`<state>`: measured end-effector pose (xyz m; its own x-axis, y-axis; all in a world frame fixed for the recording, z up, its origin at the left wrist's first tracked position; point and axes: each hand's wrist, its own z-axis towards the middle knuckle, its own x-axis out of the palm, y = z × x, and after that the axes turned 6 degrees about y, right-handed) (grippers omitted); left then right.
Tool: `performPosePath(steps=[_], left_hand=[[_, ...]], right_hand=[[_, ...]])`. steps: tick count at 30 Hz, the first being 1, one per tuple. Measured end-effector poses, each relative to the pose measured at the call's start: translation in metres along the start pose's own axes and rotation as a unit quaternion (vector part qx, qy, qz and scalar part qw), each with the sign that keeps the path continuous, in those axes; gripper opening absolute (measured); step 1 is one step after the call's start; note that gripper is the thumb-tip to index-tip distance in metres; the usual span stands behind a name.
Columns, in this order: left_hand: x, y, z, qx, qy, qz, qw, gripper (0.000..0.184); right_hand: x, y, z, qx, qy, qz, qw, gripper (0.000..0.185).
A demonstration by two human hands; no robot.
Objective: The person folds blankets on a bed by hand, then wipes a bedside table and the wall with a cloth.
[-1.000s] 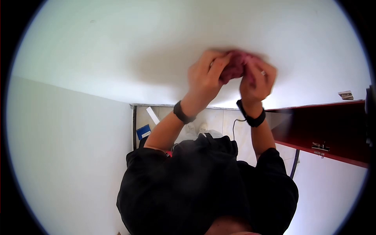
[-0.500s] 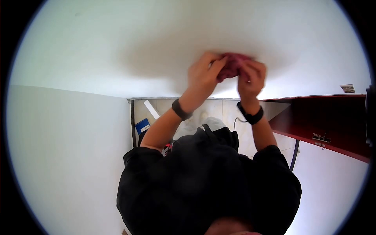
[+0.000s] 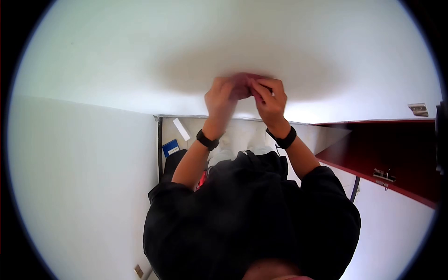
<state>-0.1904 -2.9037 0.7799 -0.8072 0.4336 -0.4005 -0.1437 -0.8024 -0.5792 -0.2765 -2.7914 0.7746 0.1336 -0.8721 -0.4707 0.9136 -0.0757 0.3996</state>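
A small dark red cloth (image 3: 243,86), crumpled and partly blurred, is held up between my two hands in front of the white wall. My left hand (image 3: 218,100) is closed on its left side, the fingers smeared a little by motion. On the other side, my right hand (image 3: 272,100) pinches the cloth between thumb and fingers. A black band circles each wrist. Parts of the cloth are hidden behind the fingers.
White walls (image 3: 93,154) stand ahead and on the left. A dark red door (image 3: 396,149) with a metal latch (image 3: 384,175) juts in at right, and a metal plate (image 3: 418,109) sits on the wall above it. On the floor lie a blue box (image 3: 171,147) and a white strip (image 3: 181,129).
Both hands have moved left and slightly down in the view with the cloth. My hands still grip it, and less of the cloth shows.
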Motion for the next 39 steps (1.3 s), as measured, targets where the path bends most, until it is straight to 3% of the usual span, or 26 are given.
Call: performPosePath(steps=[5, 10, 11, 14, 16, 19, 20, 23, 26, 33, 39], left_hand=[[0.08, -0.037, -0.004, 0.047, 0.011, -0.048, 0.998, 0.028], [0.16, -0.08, -0.024, -0.019, 0.058, -0.108, 0.992, 0.028], [0.168, -0.09, -0.025, 0.031, 0.037, -0.046, 0.998, 0.028], [0.196, -0.107, -0.035, 0.016, 0.025, -0.014, 0.999, 0.028], [0.204, -0.109, -0.051, -0.038, 0.085, -0.009, 0.996, 0.02], [0.22, -0.102, -0.095, -0.164, 0.184, 0.016, 0.969, 0.012], [0.222, -0.096, -0.114, -0.207, 0.214, 0.023, 0.954, 0.011], [0.208, -0.082, -0.181, -0.303, 0.273, 0.048, 0.912, 0.015], [0.185, -0.085, -0.237, -0.359, 0.262, 0.047, 0.895, 0.018], [0.126, -0.099, -0.339, -0.496, 0.147, 0.046, 0.855, 0.017], [0.042, -0.127, -0.411, -0.588, 0.037, 0.066, 0.805, 0.017]], right_hand=[[-0.077, -0.05, -0.023, 0.023, 0.001, -0.07, 0.997, 0.031], [-0.144, -0.1, -0.06, 0.051, 0.0, -0.116, 0.992, 0.033], [-0.152, -0.11, -0.07, 0.072, 0.004, -0.12, 0.99, 0.033], [-0.17, -0.137, -0.093, 0.089, 0.015, -0.118, 0.989, 0.034], [-0.168, -0.146, -0.11, 0.107, 0.027, -0.112, 0.988, 0.031], [-0.165, -0.163, -0.147, 0.269, 0.175, -0.031, 0.947, 0.025], [-0.164, -0.159, -0.157, 0.274, 0.224, -0.009, 0.935, 0.022], [-0.154, -0.145, -0.196, 0.222, 0.353, 0.03, 0.908, 0.025], [-0.142, -0.124, -0.224, 0.23, 0.45, 0.066, 0.86, 0.026], [-0.087, -0.067, -0.258, 0.139, 0.619, 0.116, 0.765, 0.024], [-0.037, 0.023, -0.283, 0.088, 0.745, 0.175, 0.638, 0.034]])
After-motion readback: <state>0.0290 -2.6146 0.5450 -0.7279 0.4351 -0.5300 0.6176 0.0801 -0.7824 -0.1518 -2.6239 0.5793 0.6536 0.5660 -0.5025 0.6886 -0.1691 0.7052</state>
